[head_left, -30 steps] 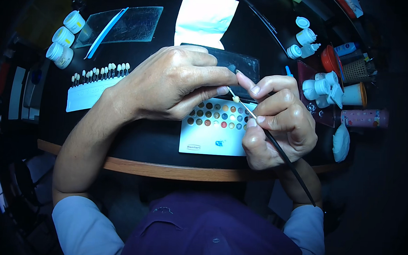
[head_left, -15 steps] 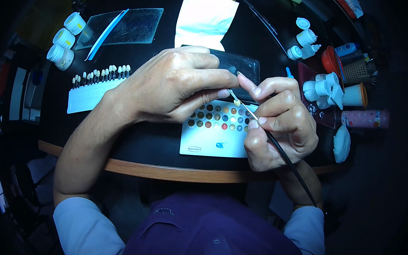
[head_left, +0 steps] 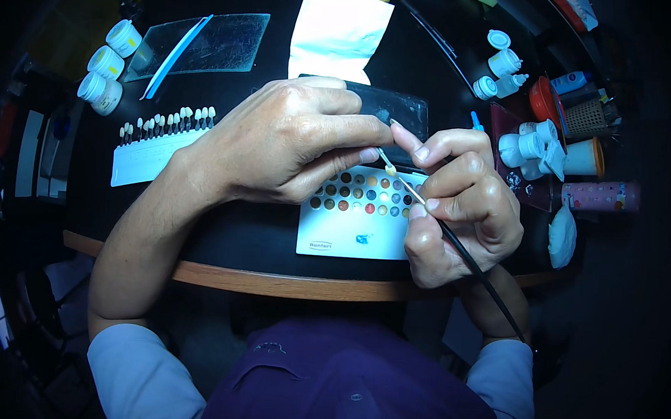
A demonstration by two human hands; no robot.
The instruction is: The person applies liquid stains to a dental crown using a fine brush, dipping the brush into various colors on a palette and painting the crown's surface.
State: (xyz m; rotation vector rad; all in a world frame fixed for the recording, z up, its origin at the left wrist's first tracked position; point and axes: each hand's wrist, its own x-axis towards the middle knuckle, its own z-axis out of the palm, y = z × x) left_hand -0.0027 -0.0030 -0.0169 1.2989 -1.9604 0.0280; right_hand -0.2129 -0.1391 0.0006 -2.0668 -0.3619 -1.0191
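Note:
My left hand point(head_left: 298, 132) pinches a thin metal holder point(head_left: 382, 153) between thumb and fingers; most of it is hidden in the grip. At its end sits a small yellowish tooth crown point(head_left: 391, 171). A fine paintbrush point(head_left: 466, 258) with a dark handle is held pen-like in my right hand point(head_left: 476, 205). Its tip points at the crown from the lower right, a small gap away. The right index fingertip is close to the left fingers. Beneath both hands lies a white palette point(head_left: 334, 232) with rows of coloured wells, partly covered.
At left stand a tooth shade guide point(head_left: 152, 157), a glass slab point(head_left: 234, 45) and several white jars point(head_left: 103, 91). Behind the hands are a dark slab point(head_left: 401, 110) and a white tissue point(head_left: 337, 31). Small bottles point(head_left: 504, 63) and white cups point(head_left: 532, 144) crowd the right side.
The brush tip has drawn back from the crown, down and to the right, with a slight shift of my right hand. My left hand, holder and crown stay nearly still.

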